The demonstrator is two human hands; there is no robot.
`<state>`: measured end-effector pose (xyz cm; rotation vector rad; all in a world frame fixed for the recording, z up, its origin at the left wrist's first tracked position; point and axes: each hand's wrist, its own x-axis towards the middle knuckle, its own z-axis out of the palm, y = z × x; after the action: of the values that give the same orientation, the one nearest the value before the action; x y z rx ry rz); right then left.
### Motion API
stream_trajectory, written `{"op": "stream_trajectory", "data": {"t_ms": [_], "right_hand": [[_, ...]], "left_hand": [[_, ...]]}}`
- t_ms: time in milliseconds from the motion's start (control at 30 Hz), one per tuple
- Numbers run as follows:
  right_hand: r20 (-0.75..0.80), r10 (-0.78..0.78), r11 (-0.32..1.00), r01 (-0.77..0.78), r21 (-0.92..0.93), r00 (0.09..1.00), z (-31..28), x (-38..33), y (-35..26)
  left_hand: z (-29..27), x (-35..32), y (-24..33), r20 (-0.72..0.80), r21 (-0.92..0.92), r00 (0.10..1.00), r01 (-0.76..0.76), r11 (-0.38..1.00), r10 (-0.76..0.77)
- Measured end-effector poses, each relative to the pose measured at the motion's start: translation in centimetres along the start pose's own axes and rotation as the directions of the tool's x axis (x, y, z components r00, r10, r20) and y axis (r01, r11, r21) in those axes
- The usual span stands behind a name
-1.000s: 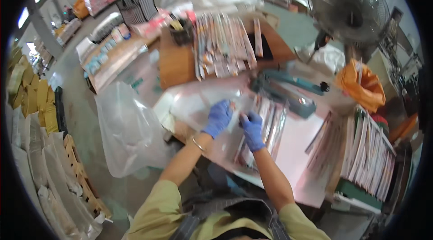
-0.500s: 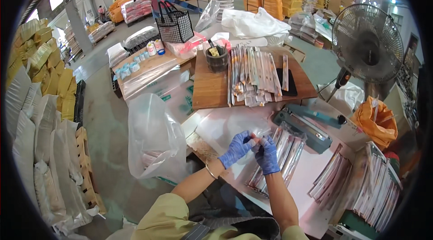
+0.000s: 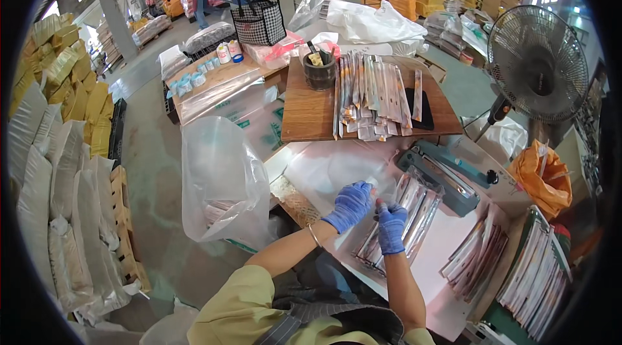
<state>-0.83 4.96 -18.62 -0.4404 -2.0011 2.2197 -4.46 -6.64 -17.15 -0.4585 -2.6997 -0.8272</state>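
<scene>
Both my hands wear blue gloves and meet over a white worktable point(image 3: 447, 261). My left hand point(image 3: 350, 205) and my right hand point(image 3: 391, 225) pinch the end of a clear plastic sleeve point(image 3: 379, 189) between them. Under my right hand lies a pile of long, narrow clear packets point(image 3: 405, 218). A large sheet of clear plastic point(image 3: 327, 167) is spread on the table just beyond my left hand. A grey-green heat sealer point(image 3: 447, 173) sits to the right of my hands.
A wooden board point(image 3: 304, 112) carries more narrow packets point(image 3: 372, 95) and a dark pot. A big open plastic bag point(image 3: 220, 176) stands at the left. Stacked packets point(image 3: 531, 274) lie at the right, near an orange bag point(image 3: 544, 173) and a fan point(image 3: 536, 63). Sacks line the left floor; a person stands far off.
The view has tilted upward, so the hands now sit lower in the picture. Both hands stay together on the clear sleeve over the packet pile.
</scene>
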Motion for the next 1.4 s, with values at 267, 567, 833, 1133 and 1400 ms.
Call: {"op": "stream_trajectory", "data": {"t_ms": [267, 567, 833, 1133, 1400], "right_hand": [[0.088, -0.084, 0.990, 0.093, -0.110, 0.993, -1.2, -0.6, 1.3], [0.224, -0.428, 0.720, 0.480, -0.502, 0.876, -0.2, -2.2, -2.3], [0.156, -0.787, 0.127, 0.404, -0.906, 0.596, -2.4, 2.1, -2.8], [-0.154, -0.589, 0.637, 0.339, -0.692, 0.793, -16.9, 6.2, 5.1], [-0.058, -0.559, 0.575, 0.336, -0.746, 0.827, -26.0, -3.2, -7.3]], "left_hand": [[-0.1, 1.7, -4.1, -0.061, -0.006, 0.994, 0.094, 0.996, -0.094], [-2.4, 1.0, 0.1, 0.329, 0.164, 0.939, -0.157, 0.974, 0.096], [5.0, 3.3, -5.6, 0.198, 0.099, 0.979, 0.033, 0.994, -0.053], [2.1, 2.1, -0.9, 0.156, -0.130, 0.931, -0.311, 0.941, 0.329], [13.4, 0.7, 14.6, 0.291, -0.735, 0.790, -0.177, 0.655, 0.540]]}}
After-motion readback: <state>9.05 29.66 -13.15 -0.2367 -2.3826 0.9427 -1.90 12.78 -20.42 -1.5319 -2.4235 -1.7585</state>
